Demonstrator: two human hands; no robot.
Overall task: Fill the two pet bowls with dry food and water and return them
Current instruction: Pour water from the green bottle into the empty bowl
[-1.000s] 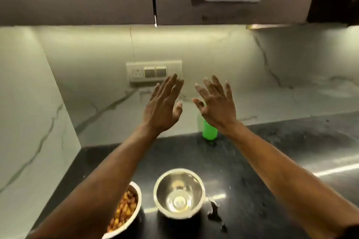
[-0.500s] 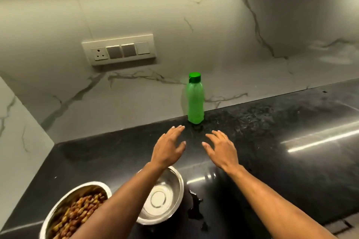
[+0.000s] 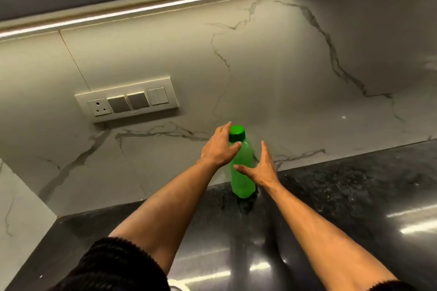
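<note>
Left hand (image 3: 218,147), right hand (image 3: 261,169) flank upright green bottle (image 3: 241,172).

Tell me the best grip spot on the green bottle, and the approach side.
Grip the green bottle around its mid body, below the cap. It stands upright on the dark counter close to the marble wall, so come from the front and sides. The left hand is at its shoulder, the right hand open beside its middle; a side wrap probably suits.

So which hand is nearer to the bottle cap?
Left. The left hand is at the bottle neck, beside the cap. The right hand is lower, at the bottle's middle.
</note>
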